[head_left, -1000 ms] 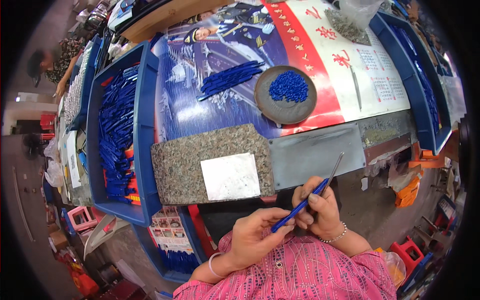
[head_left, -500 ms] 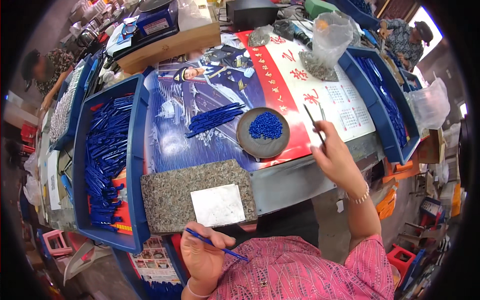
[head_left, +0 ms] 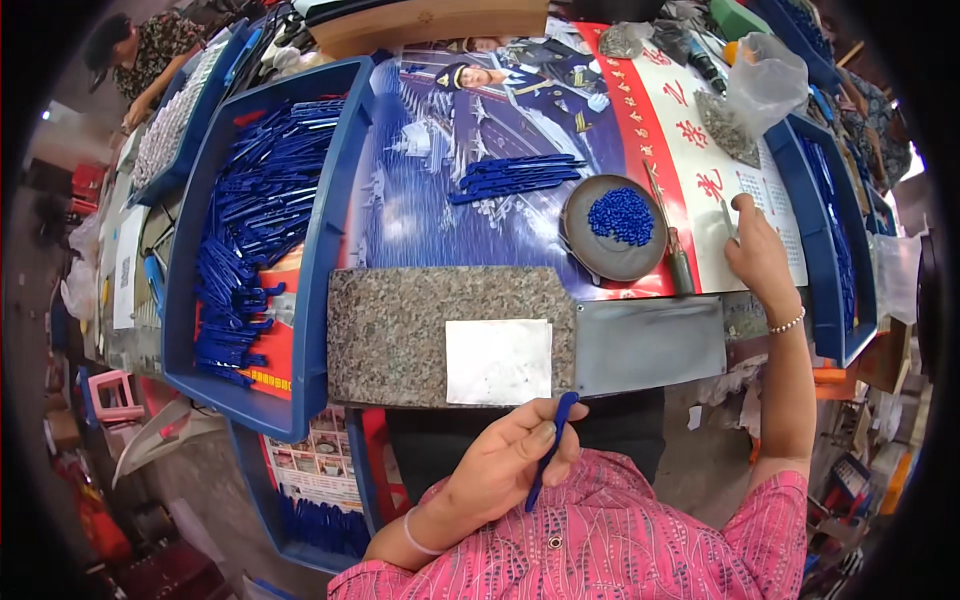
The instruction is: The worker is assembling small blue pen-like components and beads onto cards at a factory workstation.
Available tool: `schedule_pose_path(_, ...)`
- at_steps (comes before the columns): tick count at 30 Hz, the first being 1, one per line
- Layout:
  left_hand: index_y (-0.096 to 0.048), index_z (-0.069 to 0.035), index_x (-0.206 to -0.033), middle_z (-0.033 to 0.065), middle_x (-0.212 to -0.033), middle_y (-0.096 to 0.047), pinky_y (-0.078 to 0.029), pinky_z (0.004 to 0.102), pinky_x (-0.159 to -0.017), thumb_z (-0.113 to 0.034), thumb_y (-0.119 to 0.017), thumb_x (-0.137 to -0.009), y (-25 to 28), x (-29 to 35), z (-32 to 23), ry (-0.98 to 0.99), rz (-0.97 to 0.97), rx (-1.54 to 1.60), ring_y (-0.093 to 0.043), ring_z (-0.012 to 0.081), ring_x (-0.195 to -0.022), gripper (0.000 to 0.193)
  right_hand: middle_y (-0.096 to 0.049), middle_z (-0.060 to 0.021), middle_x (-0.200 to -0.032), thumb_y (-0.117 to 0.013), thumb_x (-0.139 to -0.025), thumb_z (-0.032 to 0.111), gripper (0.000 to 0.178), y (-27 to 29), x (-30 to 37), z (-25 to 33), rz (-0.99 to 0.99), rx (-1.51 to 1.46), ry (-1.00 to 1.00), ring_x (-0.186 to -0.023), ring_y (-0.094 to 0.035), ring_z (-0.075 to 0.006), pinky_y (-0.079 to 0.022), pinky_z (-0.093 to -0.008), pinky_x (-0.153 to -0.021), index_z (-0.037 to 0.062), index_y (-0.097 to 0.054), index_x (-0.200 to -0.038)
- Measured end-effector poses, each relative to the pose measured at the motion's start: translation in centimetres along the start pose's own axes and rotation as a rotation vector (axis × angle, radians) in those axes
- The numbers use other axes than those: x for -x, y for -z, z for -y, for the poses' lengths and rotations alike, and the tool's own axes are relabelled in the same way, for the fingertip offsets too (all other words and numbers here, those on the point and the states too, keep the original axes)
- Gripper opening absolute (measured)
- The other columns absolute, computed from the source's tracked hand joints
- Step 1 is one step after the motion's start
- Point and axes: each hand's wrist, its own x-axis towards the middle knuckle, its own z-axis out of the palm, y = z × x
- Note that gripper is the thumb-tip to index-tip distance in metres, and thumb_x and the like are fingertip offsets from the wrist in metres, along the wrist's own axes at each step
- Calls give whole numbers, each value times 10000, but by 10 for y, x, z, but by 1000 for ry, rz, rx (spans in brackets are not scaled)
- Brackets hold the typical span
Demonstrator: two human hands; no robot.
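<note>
I hold one slim blue plastic piece [head_left: 543, 472], curved at its upper end, pinched in my left grip [head_left: 512, 447] in front of a pink patterned shirt [head_left: 600, 530]. My right grip [head_left: 762, 252] is at a thin metal tool [head_left: 728, 220] over a glossy poster [head_left: 405, 215]; whether the fingers are closed on it, I cannot tell. One piece is in hand; a row of similar pieces [head_left: 515, 178] lies on the poster, finished or waiting I cannot judge. Shiny blue pellets [head_left: 622, 216], seemingly plenty left, heap in a round brown dish [head_left: 610, 264]. Nearer, creased white paper [head_left: 498, 360] rests on a speckled granite slab [head_left: 400, 325]. At left, a hard-walled blue bin [head_left: 318, 330] holds many loose blue pieces [head_left: 270, 180].
</note>
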Motion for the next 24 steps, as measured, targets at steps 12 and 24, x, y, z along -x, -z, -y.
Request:
schedule_pose_path(12,-476,1,-1108,75,-824,-551,-408,218,-508,-202,-498,-916,13,-3,6,127,116,269,-500,102,-593,280,-525,-175,-733,-476,-668,-66,264,40,-9,2,21,-174,133,-659,-535,-278,-437,-345,-627,-18,-468,-927)
schedule_pose_path(24,-474,-65,-1105,9,-693,-452,-307,211,-400,-209,-430,-943,2,-8,4,176,-6,303,-351,47,-396,221,-573,-186,-891,-577,-726,-128,142,36,97,124,521,-2074,-323,-699,-624,-199,-536,-274,-613,-23,-495,-775)
